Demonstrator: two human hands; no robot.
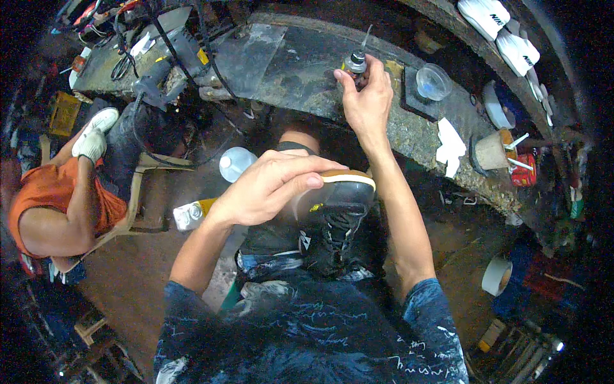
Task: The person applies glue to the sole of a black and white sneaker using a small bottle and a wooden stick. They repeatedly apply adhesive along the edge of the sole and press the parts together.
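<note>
My left hand [262,189] lies over a black laced shoe [342,211] on my lap, fingers held together across its toe end, where a brown sole with a cream edge shows. My right hand [368,96] reaches up to the workbench [272,77], its thumb and fingers round a small bottle [354,64] with a dark cap and a thin spout pointing up. Just right of that hand, a clear plastic cup [433,82] rests on a dark square slab [419,102]. Crumpled white paper [451,147] lies farther along the bench.
A person in orange with white gloves [67,211] sits at left, near dangling cables [192,77]. A translucent jug [236,165] stands below the bench. A tub with white sticks [491,153] and a red packet [523,173] sit at right, below shelved white shoes [515,54].
</note>
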